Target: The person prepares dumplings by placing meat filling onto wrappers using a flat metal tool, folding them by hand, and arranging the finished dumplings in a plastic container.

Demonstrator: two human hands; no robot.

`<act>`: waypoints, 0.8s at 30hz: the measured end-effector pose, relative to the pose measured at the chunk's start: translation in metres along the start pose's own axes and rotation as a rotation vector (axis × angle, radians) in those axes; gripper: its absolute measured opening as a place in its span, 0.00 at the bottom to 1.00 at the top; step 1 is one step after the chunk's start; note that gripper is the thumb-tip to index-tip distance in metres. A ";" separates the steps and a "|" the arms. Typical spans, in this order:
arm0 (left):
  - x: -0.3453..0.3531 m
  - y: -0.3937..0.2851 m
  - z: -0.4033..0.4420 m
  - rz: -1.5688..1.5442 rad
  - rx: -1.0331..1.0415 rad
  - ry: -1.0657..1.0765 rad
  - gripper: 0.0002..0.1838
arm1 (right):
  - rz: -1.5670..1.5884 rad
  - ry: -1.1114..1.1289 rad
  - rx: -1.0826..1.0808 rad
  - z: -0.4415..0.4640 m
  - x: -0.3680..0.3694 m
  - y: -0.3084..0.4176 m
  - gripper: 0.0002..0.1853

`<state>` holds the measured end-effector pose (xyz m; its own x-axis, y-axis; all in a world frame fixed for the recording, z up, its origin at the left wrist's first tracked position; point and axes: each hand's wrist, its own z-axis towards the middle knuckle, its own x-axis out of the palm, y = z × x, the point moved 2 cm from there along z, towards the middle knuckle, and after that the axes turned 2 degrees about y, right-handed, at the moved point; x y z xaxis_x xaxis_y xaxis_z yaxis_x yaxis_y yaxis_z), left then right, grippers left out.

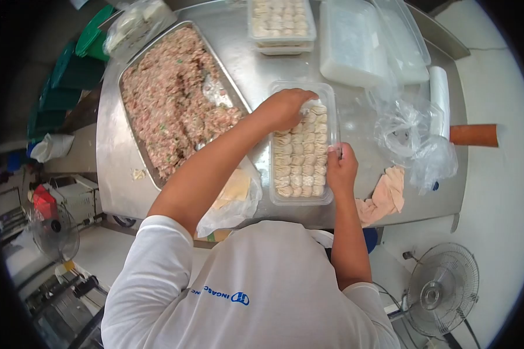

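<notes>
A clear plastic container (pixel 301 201) stands in front of me, with rows of pale wrapped dumplings (pixel 300 157) packed inside it. My left hand (pixel 286 109) reaches over its far end, fingers bent together at the end of the rows; whatever is between them is hidden. Against the container's right wall, my right hand (pixel 342 168) is closed, with a small dark thing showing at its fingers that is too small to name. Left of the container lies a metal tray (pixel 124 110) of ground meat mixture (pixel 169 93). Yellowish wrappers (pixel 234 189) rest on white plastic under my left forearm.
Filled containers (pixel 281 43) are stacked at the back. Empty plastic tubs (pixel 355 49) stand at the back right, near crumpled clear bags (pixel 410 131) and a plastic roll (pixel 439 99). A pinkish cloth (pixel 384 195) lies by the front edge. A fan (pixel 439 291) stands at lower right.
</notes>
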<state>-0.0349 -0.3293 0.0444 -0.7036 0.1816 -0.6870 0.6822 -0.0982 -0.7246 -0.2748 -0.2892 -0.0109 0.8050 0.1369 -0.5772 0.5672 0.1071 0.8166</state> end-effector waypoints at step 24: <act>0.047 0.041 -0.309 0.067 -0.399 -0.593 0.12 | -0.946 0.689 -1.002 0.022 0.093 0.210 0.07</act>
<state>0.0215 -0.0226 -0.0012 -0.5696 -0.3857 -0.7258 0.6690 0.2955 -0.6820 -0.0775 -0.2753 0.1074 -0.1635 0.0231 -0.9863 0.2351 0.9718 -0.0162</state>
